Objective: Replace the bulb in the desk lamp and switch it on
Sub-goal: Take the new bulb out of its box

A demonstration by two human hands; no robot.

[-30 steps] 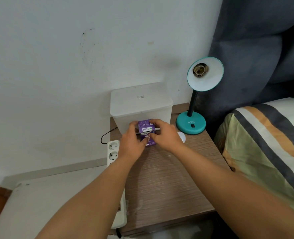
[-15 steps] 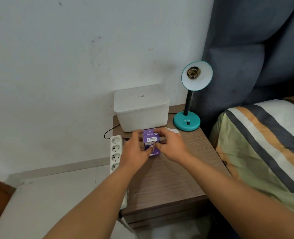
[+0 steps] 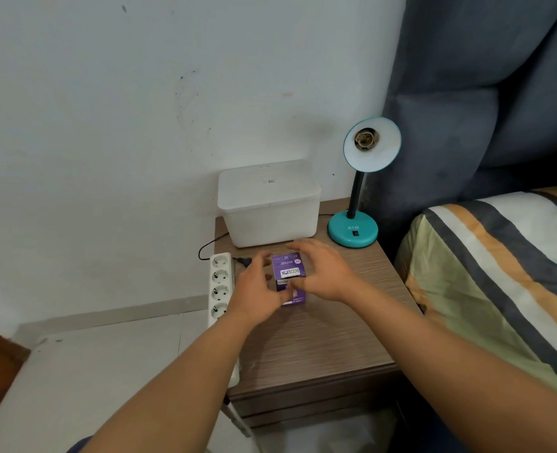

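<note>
A teal desk lamp [image 3: 353, 231] stands at the back right of the wooden nightstand [image 3: 319, 341]. Its shade [image 3: 380, 155] faces me and the socket [image 3: 366, 140] inside holds no bulb. A black switch [image 3: 355, 233] sits on the lamp's base. A purple bulb box [image 3: 288, 272] stands upright in front of the lamp. My left hand [image 3: 254, 291] grips its left side. My right hand [image 3: 327, 273] arches over its top, fingers behind it and thumb on its front. The bulb itself is not visible.
A lidded white plastic container [image 3: 270, 204] sits against the wall behind the box. A white power strip [image 3: 220, 282] lies along the nightstand's left edge with a black plug [image 3: 246, 262] beside it. A striped bed [image 3: 499, 273] and dark padded headboard [image 3: 483, 93] border the right side.
The view has pulled back from the nightstand. The box has come toward me, away from the white container. My right fingers have lifted and spread over its top.
</note>
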